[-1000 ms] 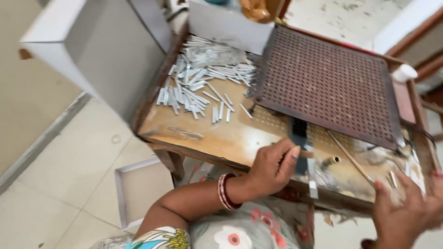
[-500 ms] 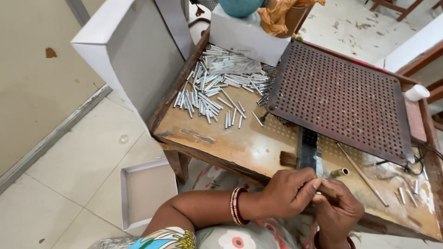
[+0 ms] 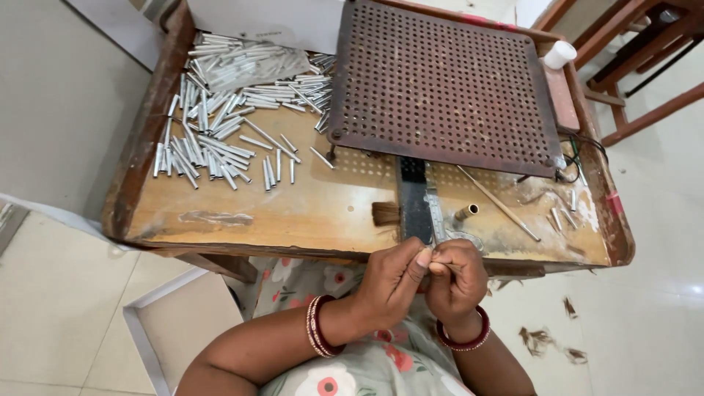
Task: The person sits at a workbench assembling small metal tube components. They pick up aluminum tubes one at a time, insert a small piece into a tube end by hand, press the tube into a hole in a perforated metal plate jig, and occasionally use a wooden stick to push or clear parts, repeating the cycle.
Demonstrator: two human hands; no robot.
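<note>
**Both hands pinch a small tuft at the tray's near edge**

Nearest the camera, the left hand (image 3: 392,282) and the right hand (image 3: 456,277) meet just in front of the wooden tray (image 3: 139,158). Both are closed to a fingertip pinch, thumbs and forefingers pressed together around something small and thin; it looks like a little tuft of brown fibre, though the fingers hide most of it. Red bangles (image 3: 317,336) sit on both wrists.

Just beyond the knuckles, on the tray's bare wood, lies a short brown bristle tuft (image 3: 385,213), beside a dark metal strip (image 3: 416,199). To the right of that strip a single brass-coloured tube (image 3: 465,213) lies on its side, and a thin stick (image 3: 499,203) lies slanted near it.

Further back, the perforated brown plate (image 3: 444,84) covers the tray's right half; its holes look empty from here. At the far left a large heap of silver tubes (image 3: 227,110) lies loose and unsorted.

Judged from this, the work seems early: one tuft in hand, one lying ready, and most of the tubes untouched. Scraps of brown fibre (image 3: 546,343) dot the floor tiles on the right.
</note>
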